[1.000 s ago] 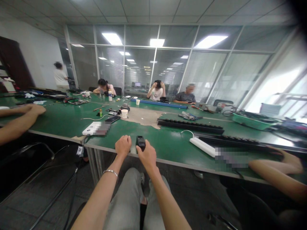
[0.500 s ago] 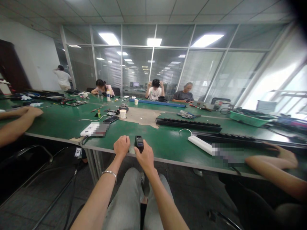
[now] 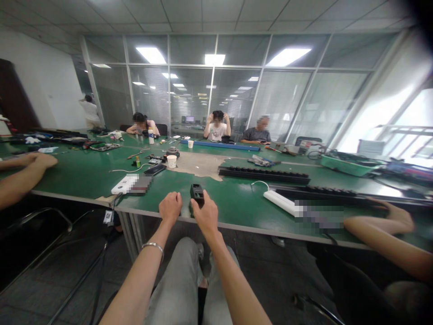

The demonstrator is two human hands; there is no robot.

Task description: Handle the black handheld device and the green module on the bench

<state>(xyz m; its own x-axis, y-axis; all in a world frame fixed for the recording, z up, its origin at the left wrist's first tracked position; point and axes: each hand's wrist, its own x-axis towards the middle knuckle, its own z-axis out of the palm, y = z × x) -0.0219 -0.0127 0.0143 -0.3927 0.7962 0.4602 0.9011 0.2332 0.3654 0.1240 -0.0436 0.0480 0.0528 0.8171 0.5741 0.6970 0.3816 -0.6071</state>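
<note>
My right hand [image 3: 205, 212] grips a small black box-shaped device [image 3: 196, 190] over the front edge of the green table [image 3: 233, 212]. The device's upper face shows recessed, slot-like openings; its lower part is hidden by my thumb and palm. Just left of it, my left hand [image 3: 170, 208] is closed in a loose fist by the table edge, a metal bangle [image 3: 153, 246] on its wrist. What that fist holds, if anything, is hidden. The two hands are apart.
Left of my hands lie a white power strip [image 3: 123, 184] and a dark phone [image 3: 156, 169] by a paper cup [image 3: 172, 161]. A black slotted rail [image 3: 264, 174] and another white strip [image 3: 280, 202] lie to the right. Co-workers' arms [image 3: 379, 221] rest at both sides.
The black device has tilted in my right hand, so its recessed face shows where a screen-like patch showed before. My left hand has hardly moved. The view has shifted slightly.
</note>
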